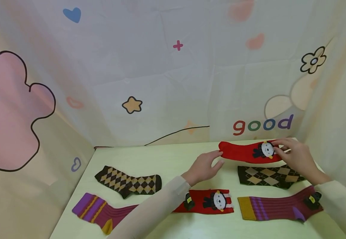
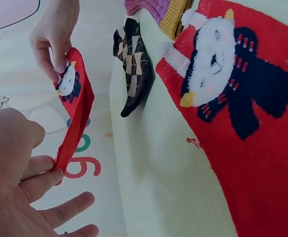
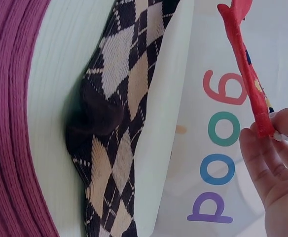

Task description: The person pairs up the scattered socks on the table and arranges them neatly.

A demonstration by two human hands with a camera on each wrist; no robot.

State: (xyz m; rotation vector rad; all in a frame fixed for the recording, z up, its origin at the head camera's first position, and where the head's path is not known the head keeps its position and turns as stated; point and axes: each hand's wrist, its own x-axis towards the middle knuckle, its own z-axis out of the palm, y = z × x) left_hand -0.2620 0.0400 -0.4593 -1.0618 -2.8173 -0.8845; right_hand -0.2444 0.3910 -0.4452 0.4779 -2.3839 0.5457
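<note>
A red sock (image 1: 240,151) with a white-faced animal figure is held up over the back right of the table. My right hand (image 1: 300,159) pinches its cuff end between thumb and fingers, also visible in the right wrist view. At the toe end, my left hand (image 1: 203,167) touches the sock with extended fingertips, the thumb spread apart; the left wrist view shows the other fingers (image 2: 67,212) straight. Below the raised sock lies a dark argyle sock (image 1: 265,176). A second red sock (image 2: 252,128) with the same figure lies flat, partly hidden by my left sleeve.
On the left lie another argyle sock (image 1: 128,182) and a purple-striped sock (image 1: 95,210), its far end behind my left sleeve. At front right is a matching purple-striped sock (image 1: 274,207). A printed curtain (image 1: 161,73) stands behind the pale table (image 1: 188,149).
</note>
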